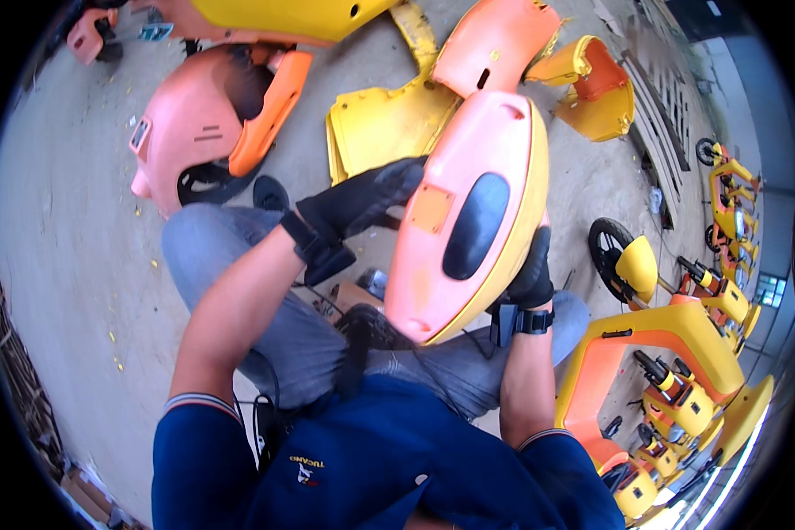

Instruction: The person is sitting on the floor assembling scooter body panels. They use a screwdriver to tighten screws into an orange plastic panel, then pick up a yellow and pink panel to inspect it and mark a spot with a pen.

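Over my lap I hold up a long, rounded plastic shell, faded pink on its face and yellow along its right side. A dark oval panel is set into it, with a small orange square patch beside that. In a black glove, my left hand grips the shell's left edge, some of its fingers hidden behind it. My right hand, also in a black glove, is closed around the lower right edge, with its fingertips out of sight.
Ahead on the concrete floor lie a yellow panel, an orange cover and a curved yellow piece. A pink-orange shell stands at the left. Wooden pallets and several yellow scooters are on the right, near a large yellow-orange frame.
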Demonstrator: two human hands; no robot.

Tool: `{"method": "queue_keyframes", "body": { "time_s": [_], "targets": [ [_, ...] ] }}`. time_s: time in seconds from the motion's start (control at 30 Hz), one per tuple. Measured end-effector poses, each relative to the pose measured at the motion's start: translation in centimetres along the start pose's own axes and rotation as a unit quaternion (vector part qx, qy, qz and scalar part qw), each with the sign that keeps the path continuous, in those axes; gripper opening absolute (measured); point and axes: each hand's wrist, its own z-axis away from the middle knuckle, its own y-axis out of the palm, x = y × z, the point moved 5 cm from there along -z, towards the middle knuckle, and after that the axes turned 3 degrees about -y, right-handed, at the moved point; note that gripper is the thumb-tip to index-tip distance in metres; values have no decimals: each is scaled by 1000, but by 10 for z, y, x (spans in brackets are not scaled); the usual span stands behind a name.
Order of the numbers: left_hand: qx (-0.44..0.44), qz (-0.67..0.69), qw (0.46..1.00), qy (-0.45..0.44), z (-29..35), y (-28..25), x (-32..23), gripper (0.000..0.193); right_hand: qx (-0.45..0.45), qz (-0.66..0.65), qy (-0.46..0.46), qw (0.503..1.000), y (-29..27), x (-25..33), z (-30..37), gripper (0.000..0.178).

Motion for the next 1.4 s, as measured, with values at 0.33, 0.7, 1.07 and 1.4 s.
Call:
{"method": "queue_keyframes", "body": {
  "time_s": [0.33,0.7,1.07,1.4],
  "targets": [
    [-23,-86,988,122,20,17,-21,83,72,28,73,994,18,4,-1,104],
    [-28,-51,993,100,27,23,-33,83,76,119,60,988,43,33,-1,113],
    [-7,-45,988,148,19,24,-27,82,109,97,89,985,35,20,1,101],
    [-32,-76,983,166,23,27,-26,75,59,114,83,988,54,33,0,86]
  ]
}}
